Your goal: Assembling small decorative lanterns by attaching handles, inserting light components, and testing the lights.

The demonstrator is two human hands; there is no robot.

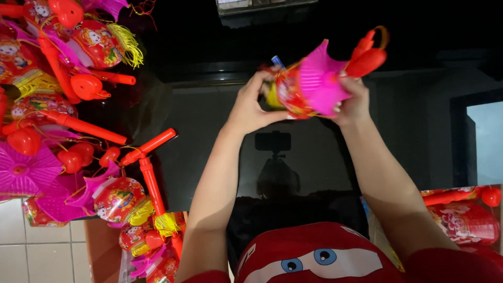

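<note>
Pink pleated plastic cap, fan-ribbed, sits on the toy lantern (309,84) held up at 12 o'clock of the head view, against a dark glossy surface (209,115). Lantern body is a round printed paper drum, red and yellow, shiny. Red moulded plastic handle (368,56) sticks out at its 2 o'clock end, smooth, with a thin loop on top. Small blue tip shows at the lantern's 10 o'clock edge; cannot tell what it is.

Left hand (250,105) clasps the drum end, fingers curled over the top, thumb under. Right hand (353,102) clasps the pink cap end by the handle, fingers wrapped behind. Both forearms rise from 6 o'clock; both hands grasp the same lantern.

Pile of similar lanterns (57,105) fills 9 o'clock: pink pleated caps, red tube handles, red heart-shaped bits, yellow stringy tassels, printed round bodies. Cardboard box (102,246) at 7 o'clock holds more of them, spilling over its edge. More red packed lanterns (461,217) at 4 o'clock, wrapped in clear film. Red cartoon-eyed shirt (314,257) at 6 o'clock. White floor tiles (31,246) at 8 o'clock.
</note>
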